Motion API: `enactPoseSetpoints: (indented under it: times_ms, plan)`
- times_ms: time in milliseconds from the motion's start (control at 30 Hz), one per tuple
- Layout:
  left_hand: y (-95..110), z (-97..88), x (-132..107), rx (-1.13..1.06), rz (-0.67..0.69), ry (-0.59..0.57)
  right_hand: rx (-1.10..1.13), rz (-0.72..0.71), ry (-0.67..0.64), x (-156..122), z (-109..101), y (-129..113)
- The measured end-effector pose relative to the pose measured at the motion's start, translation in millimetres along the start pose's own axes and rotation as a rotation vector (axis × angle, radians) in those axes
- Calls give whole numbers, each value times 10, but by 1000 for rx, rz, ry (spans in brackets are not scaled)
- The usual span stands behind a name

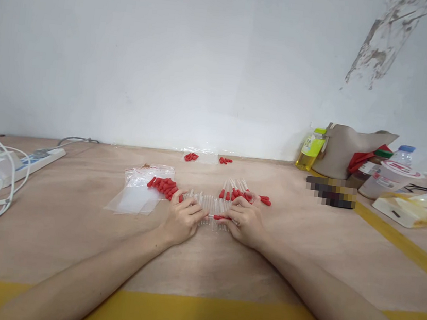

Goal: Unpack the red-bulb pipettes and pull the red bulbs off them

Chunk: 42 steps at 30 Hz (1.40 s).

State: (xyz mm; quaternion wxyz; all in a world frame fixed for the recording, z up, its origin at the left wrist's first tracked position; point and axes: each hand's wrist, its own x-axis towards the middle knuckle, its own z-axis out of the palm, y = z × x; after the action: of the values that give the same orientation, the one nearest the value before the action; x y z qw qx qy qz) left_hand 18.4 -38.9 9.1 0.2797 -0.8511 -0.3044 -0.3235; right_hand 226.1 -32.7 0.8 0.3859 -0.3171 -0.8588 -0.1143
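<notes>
Between my hands lies a glass dropper tube [211, 216] with a red rubber bulb [218, 217] at its right end. My left hand [183, 219] is closed, its fingertips pinching the tube's left end. The fingers of my right hand [247, 222] pinch the bulb. Under and behind them, several loose glass tubes [204, 200] lie side by side on the table. A pile of red rubber bulbs [164, 186] sits beyond my left hand. Past my right hand lie several droppers [230, 189] with bulbs on their near ends. How far the held bulb covers the tube is hidden.
Clear zip bags [137, 195] lie left of the pile. More red bulbs [191, 157] rest on plastic by the wall. A power strip [38, 159] with white cables is at left. Bottles [311, 148], a grey bag [341, 150], a cup and a tissue pack [413, 209] stand at right.
</notes>
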Motion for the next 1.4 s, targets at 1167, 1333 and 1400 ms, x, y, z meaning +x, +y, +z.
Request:
enactPoseSetpoints:
  times_ms: [1167, 1333, 1400]
  plan:
    - [-165, 94, 9, -86, -222, -77, 209, 980, -192, -101, -365, 973]
    - [-148, 180, -7, -53, -82, -150, 235, 977, -221, -122, -300, 967]
    - [-125, 200, -6, -79, -76, -189, 250, 965, -240, -121, -287, 949]
